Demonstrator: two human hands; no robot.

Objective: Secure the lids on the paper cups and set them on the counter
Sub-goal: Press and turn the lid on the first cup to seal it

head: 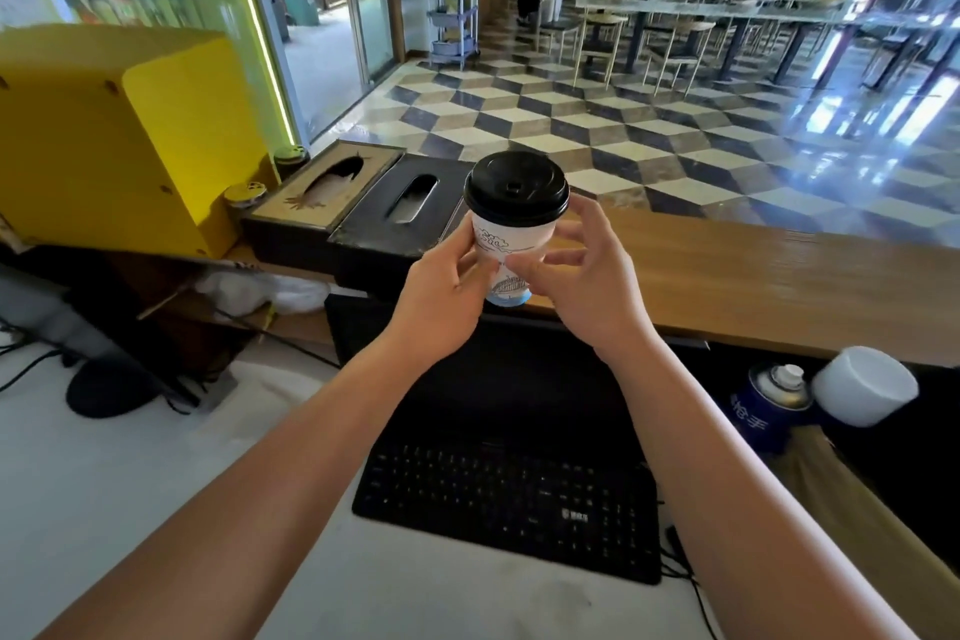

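Note:
A white paper cup with blue drawings stands upright at the near edge of the wooden counter. A black lid sits on its rim. My left hand grips the cup's left side, fingers curled round the wall. My right hand is at the cup's right side, thumb and fingertips touching the wall below the lid. The cup's bottom shows between both hands; I cannot tell whether it rests on the counter or hangs just above it.
Two tissue boxes lie left of the cup, beside a yellow box. Below the counter sit a black keyboard, a blue spray can and a white cap. People walk far back.

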